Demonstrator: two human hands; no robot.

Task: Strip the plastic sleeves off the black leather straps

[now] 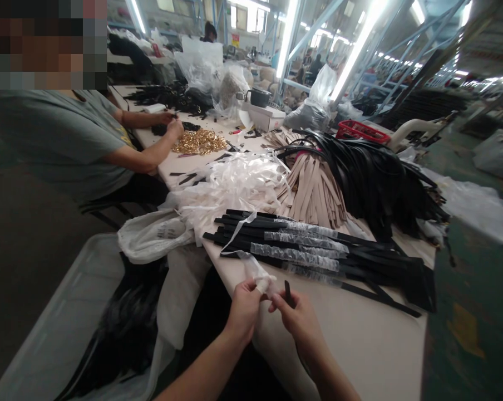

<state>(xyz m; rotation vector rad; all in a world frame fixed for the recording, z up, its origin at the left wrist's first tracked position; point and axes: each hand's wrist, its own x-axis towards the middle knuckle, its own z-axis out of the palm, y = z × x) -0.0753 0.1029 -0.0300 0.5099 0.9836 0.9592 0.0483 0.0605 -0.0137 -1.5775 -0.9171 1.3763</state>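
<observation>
My left hand (243, 309) is closed, pinching a crumpled strip of clear plastic wrap (260, 277) that trails up toward a row of black straps (301, 250) partly sleeved in plastic. My right hand (298, 317) is closed too, touching the same wrap with its fingertips and holding the end of a narrow black strap (287, 292). Both hands hover over the near edge of the beige table (360, 340).
A heap of loose white plastic (235, 186), tan strips (314, 192) and a big pile of black straps (376, 172) fill the table. At the left a co-worker (68, 139) handles small parts beside gold buckles (199, 142). A grey bin (68, 328) stands below the table.
</observation>
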